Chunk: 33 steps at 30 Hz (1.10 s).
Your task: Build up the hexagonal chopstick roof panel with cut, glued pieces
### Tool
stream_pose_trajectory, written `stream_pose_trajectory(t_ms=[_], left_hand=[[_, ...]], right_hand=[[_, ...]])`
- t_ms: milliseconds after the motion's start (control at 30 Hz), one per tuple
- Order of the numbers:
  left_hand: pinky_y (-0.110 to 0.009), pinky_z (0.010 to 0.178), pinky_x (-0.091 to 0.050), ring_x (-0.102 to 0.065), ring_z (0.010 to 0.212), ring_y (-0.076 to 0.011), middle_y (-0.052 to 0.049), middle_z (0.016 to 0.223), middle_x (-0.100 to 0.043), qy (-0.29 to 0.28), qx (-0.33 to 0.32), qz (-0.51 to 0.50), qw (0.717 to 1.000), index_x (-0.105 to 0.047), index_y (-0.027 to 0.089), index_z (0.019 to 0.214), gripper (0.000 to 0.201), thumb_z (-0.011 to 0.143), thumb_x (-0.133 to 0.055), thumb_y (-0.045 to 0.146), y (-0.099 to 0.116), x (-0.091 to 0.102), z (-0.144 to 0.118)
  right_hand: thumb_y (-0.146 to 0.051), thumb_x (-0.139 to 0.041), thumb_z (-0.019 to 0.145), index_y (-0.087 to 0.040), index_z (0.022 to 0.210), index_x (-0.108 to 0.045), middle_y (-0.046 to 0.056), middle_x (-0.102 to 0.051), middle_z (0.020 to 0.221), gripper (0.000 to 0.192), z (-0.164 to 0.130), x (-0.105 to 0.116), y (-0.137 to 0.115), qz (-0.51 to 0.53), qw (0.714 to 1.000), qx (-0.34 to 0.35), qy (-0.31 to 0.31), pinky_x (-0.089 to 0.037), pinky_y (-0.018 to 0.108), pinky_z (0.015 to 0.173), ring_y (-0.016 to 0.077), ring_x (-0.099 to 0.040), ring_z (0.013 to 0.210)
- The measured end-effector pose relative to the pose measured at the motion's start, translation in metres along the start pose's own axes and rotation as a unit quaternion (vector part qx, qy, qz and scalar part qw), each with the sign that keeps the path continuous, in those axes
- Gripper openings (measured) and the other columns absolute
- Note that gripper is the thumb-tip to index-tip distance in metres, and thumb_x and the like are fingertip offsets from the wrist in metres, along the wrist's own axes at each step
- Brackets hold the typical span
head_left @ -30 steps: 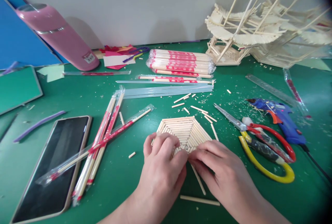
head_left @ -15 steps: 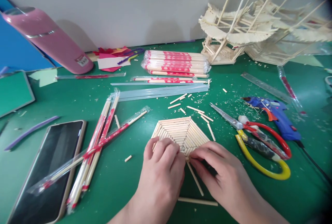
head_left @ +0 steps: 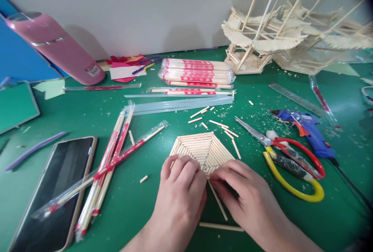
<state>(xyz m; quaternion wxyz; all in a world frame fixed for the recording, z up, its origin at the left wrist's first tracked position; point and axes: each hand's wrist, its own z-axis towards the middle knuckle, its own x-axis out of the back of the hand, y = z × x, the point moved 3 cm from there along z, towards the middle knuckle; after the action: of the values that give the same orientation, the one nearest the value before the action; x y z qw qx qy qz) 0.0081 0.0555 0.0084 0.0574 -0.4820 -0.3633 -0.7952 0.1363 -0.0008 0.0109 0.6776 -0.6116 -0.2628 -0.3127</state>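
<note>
A flat, many-sided panel of chopstick pieces (head_left: 196,145) lies on the green table, its rows of sticks narrowing toward the middle. Over its left near side, my left hand (head_left: 182,189) is closed with curled fingers gripping the panel; its thumb is hidden. At the near edge by the centre, my right hand (head_left: 246,193) is closed in a pinch; whatever sits between its fingertips is too small and covered to make out. A thin stick (head_left: 218,201) runs from the panel's centre toward me between the hands. Nearer me, a loose chopstick (head_left: 221,226) lies crosswise.
Right of the hands are scissors (head_left: 291,160) and a blue glue gun (head_left: 309,129). Wrapped chopsticks (head_left: 116,158) and a phone (head_left: 55,193) lie left. Behind are glue sticks (head_left: 180,105), a chopstick bundle (head_left: 196,71), a pink bottle (head_left: 58,48) and a stick-built model (head_left: 256,38).
Both hands stay at the panel with almost the same grip. My right fingertips have shifted very slightly left; the whole view has moved a little.
</note>
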Motion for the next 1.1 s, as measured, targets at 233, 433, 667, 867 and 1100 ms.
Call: stream_pose_trajectory(t_ms=[233,433,667,867,1100], left_hand=[[-0.043,0.084,-0.032,-0.046,0.082,-0.0207,-0.006,0.08,-0.056,0.008,-0.009,-0.014,1.0,-0.059,0.015,0.079,0.016,0.084,-0.044,0.014,0.001,0.001,0.003],[-0.046,0.09,-0.025,-0.046,0.083,-0.0197,-0.003,0.079,-0.057,0.023,0.004,-0.027,0.999,-0.059,0.019,0.08,0.016,0.083,-0.045,0.012,-0.001,-0.001,0.001],[-0.036,0.077,-0.032,-0.049,0.079,-0.0176,-0.002,0.078,-0.06,0.073,0.017,-0.07,0.995,-0.058,0.019,0.079,0.016,0.078,-0.049,0.006,0.001,0.008,0.0],[-0.024,0.058,-0.039,-0.054,0.062,-0.012,0.0,0.07,-0.062,0.05,0.101,-0.208,0.972,-0.058,0.018,0.081,0.008,0.078,-0.054,0.012,-0.001,0.017,0.002],[-0.019,0.046,-0.036,-0.05,0.043,-0.0062,-0.001,0.065,-0.062,-0.053,0.372,-0.57,0.73,-0.054,0.015,0.074,0.015,0.077,-0.058,0.028,0.015,0.012,0.0]], right_hand=[[-0.017,-0.043,0.088,-0.02,0.087,-0.057,0.003,-0.055,0.078,0.014,-0.001,-0.002,0.001,0.005,1.0,-0.006,-0.003,-0.045,0.031,0.066,0.0154,-0.052,0.072],[-0.017,-0.042,0.087,-0.021,0.087,-0.056,0.002,-0.056,0.08,0.015,0.0,0.0,0.0,0.022,1.0,-0.02,-0.005,-0.046,0.03,0.066,0.0152,-0.053,0.073],[-0.018,-0.05,0.084,-0.021,0.104,-0.052,0.001,-0.055,0.081,0.02,-0.013,0.038,0.016,-0.024,0.992,-0.041,0.115,-0.046,0.023,0.063,0.0114,-0.053,0.07],[-0.028,-0.049,0.082,-0.021,0.101,-0.052,0.007,-0.055,0.098,0.02,-0.048,0.082,0.056,-0.186,0.946,-0.128,0.234,-0.047,0.034,0.076,0.0207,-0.055,0.087],[-0.037,-0.043,0.077,-0.017,0.116,-0.042,0.014,-0.05,0.109,0.043,-0.063,0.085,0.092,-0.221,0.949,-0.19,0.122,-0.049,0.043,0.076,0.0305,-0.054,0.096]])
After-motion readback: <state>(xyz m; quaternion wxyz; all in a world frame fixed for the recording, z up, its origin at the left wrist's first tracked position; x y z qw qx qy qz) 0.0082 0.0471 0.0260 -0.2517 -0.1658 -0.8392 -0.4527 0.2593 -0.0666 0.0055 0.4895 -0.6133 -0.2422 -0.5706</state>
